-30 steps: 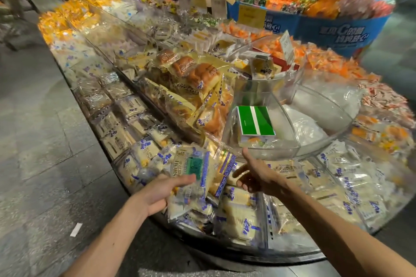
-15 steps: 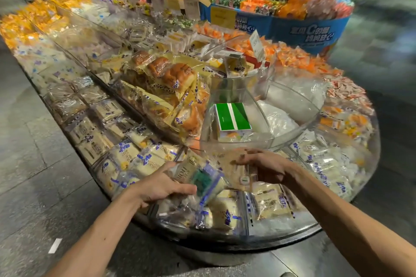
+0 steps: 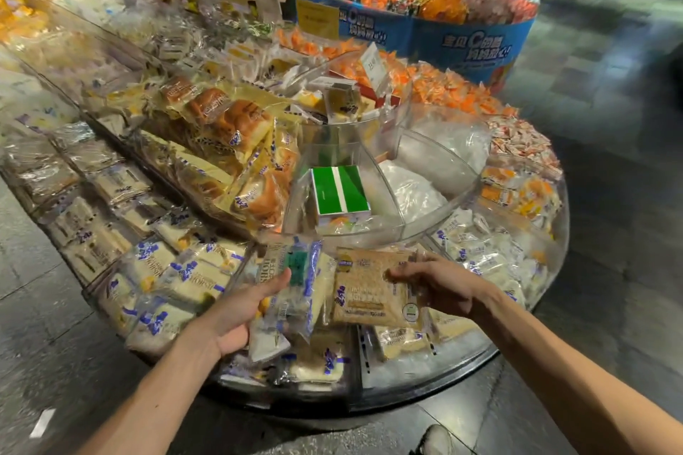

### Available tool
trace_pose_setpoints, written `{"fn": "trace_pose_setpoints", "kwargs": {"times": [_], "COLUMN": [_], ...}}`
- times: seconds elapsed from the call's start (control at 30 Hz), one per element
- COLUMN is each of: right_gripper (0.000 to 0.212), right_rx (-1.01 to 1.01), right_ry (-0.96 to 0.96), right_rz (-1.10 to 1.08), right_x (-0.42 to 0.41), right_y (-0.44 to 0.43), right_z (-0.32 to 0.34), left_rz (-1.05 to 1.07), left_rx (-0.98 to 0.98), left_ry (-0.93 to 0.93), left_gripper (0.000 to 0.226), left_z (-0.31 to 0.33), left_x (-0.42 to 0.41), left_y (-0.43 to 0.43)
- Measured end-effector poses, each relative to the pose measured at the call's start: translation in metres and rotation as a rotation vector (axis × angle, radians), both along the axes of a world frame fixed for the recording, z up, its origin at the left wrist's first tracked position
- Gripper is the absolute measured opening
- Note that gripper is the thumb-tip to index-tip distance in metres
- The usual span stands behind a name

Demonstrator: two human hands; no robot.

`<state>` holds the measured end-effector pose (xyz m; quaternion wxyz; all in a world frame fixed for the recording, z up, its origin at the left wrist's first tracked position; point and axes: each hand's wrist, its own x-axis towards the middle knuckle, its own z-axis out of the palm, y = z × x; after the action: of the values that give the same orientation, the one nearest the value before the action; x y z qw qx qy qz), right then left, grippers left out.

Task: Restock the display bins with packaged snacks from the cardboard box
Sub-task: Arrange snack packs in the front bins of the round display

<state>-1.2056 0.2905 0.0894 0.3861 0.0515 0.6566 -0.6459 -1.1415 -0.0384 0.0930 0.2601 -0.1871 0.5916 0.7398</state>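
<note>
Left hand: my left hand (image 3: pixel 236 314) grips a bunch of clear packets (image 3: pixel 295 292) with blue print and a green label, thumb on top and palm underneath.
Right hand: my right hand (image 3: pixel 443 284) grips a brown packet (image 3: pixel 369 295) by its right edge, fingers curled over it.
Packets in hand: the two lots sit side by side and touching, just above the near middle of the display bins (image 3: pixel 425 397).
Near bins: I see more pale packets with blue print lying under both hands, and further ones in the bins to the left and right.
Middle tub: beyond my hands stands a clear curved tub (image 3: pixel 388 203), and inside its left part lies a green box (image 3: pixel 338 190) with a white stripe.
White bags: soft white bags (image 3: pixel 414 192) fill the tub's right part.
Bread: wrapped brown loaves (image 3: pixel 236 126) are heaped to the left of the tub.
Far right: orange packets (image 3: pixel 454 89) lie past the tub, and behind them is a round blue stand (image 3: pixel 469 41) piled with bright sweets.
Cards: a yellow price card (image 3: pixel 318 18) stands at the far edge; I cannot read it.
Floor: dark tiles (image 3: pixel 610 196) surround the display, and a shoe (image 3: pixel 436 440) shows at the bottom edge.
</note>
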Motion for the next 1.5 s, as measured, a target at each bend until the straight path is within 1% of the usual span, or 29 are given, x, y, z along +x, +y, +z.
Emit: {"fn": "trace_pose_setpoints", "kwargs": {"times": [0.03, 0.07, 0.13, 0.17, 0.2, 0.27, 0.3, 0.33, 0.43, 0.47, 0.53, 0.6, 0.67, 0.73, 0.8, 0.87, 0.9, 0.97, 1.07, 1.1, 1.17, 1.2, 1.23, 1.27, 1.33, 1.37, 1.43, 1.47, 1.5], "right_gripper": [0.085, 0.081, 0.065, 0.054, 0.047, 0.049, 0.047, 0.038, 0.019, 0.016, 0.014, 0.021, 0.032, 0.036, 0.032, 0.029, 0.024, 0.009, 0.016, 0.016, 0.035, 0.042, 0.04, 0.033, 0.02, 0.024, 0.048, 0.055, 0.052], "right_rx": [0.002, -0.014, -0.027, -0.024, -0.024, -0.036, -0.048, -0.059, -0.081, -0.072, -0.059, -0.041, -0.036, -0.039, -0.078, -0.106, -0.128, -0.152, -0.158, -0.164, -0.167, -0.155, -0.155, -0.163, -0.169, -0.172, -0.169, -0.161, -0.144], "right_ry": [0.001, 0.0, -0.018, -0.027, -0.03, -0.031, -0.036, -0.04, 0.011, 0.044, 0.083, 0.119, 0.154, 0.163, 0.163, 0.171, 0.167, 0.168, 0.171, 0.179, 0.193, 0.204, 0.215, 0.214, 0.149, 0.13, 0.137, 0.142, 0.139], "right_rz": [-0.006, -0.002, 0.015, 0.014, 0.019, 0.028, 0.027, 0.029, 0.079, 0.108, 0.156, 0.192, 0.236, 0.263, 0.287, 0.296, 0.306, 0.321, 0.312, 0.322, 0.334, 0.33, 0.319, 0.305, 0.257, 0.249, 0.218, 0.211, 0.202], "right_x": [-0.001, -0.001, -0.004, -0.006, -0.009, -0.017, -0.022, -0.027, -0.048, -0.056, -0.068, -0.076, -0.076, -0.071, -0.064, -0.057, -0.051, -0.034, -0.015, -0.011, -0.005, -0.001, -0.001, -0.002, -0.011, -0.019, -0.037, -0.044, -0.053], "right_y": [0.006, 0.012, 0.025, 0.032, 0.038, 0.053, 0.06, 0.067, 0.076, 0.073, 0.053, 0.023, -0.02, -0.069, -0.128, -0.169, -0.199, -0.259, -0.341, -0.364, -0.404, -0.423, -0.441, -0.458, -0.489, -0.503, -0.535, -0.552, -0.571], "right_z": [-0.002, -0.004, -0.005, -0.005, -0.002, 0.001, 0.001, 0.004, 0.013, 0.019, 0.027, 0.026, 0.024, 0.024, 0.02, 0.02, 0.017, 0.022, 0.028, 0.029, 0.03, 0.037, 0.041, 0.045, 0.044, 0.038, 0.021, 0.018, 0.013], "left_rz": [-0.013, -0.016, -0.058, -0.074, -0.071, -0.037, -0.026, -0.013, 0.025, 0.062, 0.149, 0.206, 0.325, 0.482, 0.576, 0.602, 0.643, 0.692, 0.752, 0.763, 0.756, 0.75, 0.741, 0.733, 0.721, 0.718, 0.701, 0.691, 0.683], "left_rx": [0.023, 0.037, 0.036, 0.047, 0.055, 0.058, 0.063, 0.04, 0.051, 0.043, -0.048, -0.064, -0.067, -0.054, -0.035, 0.003, 0.006, -0.02, -0.021, -0.025, -0.034, -0.027, -0.024, -0.026, -0.022, -0.014, -0.009, -0.008, -0.003], "left_ry": [-0.005, -0.013, -0.04, -0.033, -0.041, -0.053, -0.063, -0.067, -0.052, -0.053, -0.078, -0.098, -0.09, -0.073, -0.064, -0.053, -0.048, -0.033, -0.022, -0.023, -0.012, 0.003, 0.016, 0.026, 0.026, 0.019, -0.001, -0.004, 0.002], "left_gripper": [0.11, 0.12, 0.142, 0.146, 0.138, 0.117, 0.118, 0.119, 0.106, 0.107, 0.125, 0.134, 0.127, 0.116, 0.092, 0.053, 0.045, 0.048, 0.042, 0.047, 0.058, 0.058, 0.057, 0.055, 0.054, 0.055, 0.056, 0.054, 0.049], "left_z": [0.001, -0.003, -0.003, -0.008, -0.008, -0.001, 0.0, 0.002, 0.01, 0.015, 0.019, 0.011, 0.001, 0.007, 0.025, 0.031, 0.034, 0.037, 0.045, 0.048, 0.056, 0.058, 0.06, 0.061, 0.061, 0.059, 0.054, 0.051, 0.048], "left_x": [-0.002, -0.006, -0.012, -0.017, -0.021, -0.029, -0.033, -0.037, -0.044, -0.043, -0.037, -0.025, -0.009, 0.01, 0.031, 0.048, 0.061, 0.083, 0.109, 0.114, 0.121, 0.122, 0.121, 0.119, 0.11, 0.105, 0.091, 0.083, 0.073], "left_y": [0.012, 0.021, 0.044, 0.052, 0.063, 0.086, 0.095, 0.104, 0.119, 0.12, 0.108, 0.082, 0.045, 0.01, -0.027, -0.054, -0.077, -0.13, -0.208, -0.232, -0.274, -0.296, -0.316, -0.336, -0.37, -0.385, -0.416, -0.432, -0.449]}}
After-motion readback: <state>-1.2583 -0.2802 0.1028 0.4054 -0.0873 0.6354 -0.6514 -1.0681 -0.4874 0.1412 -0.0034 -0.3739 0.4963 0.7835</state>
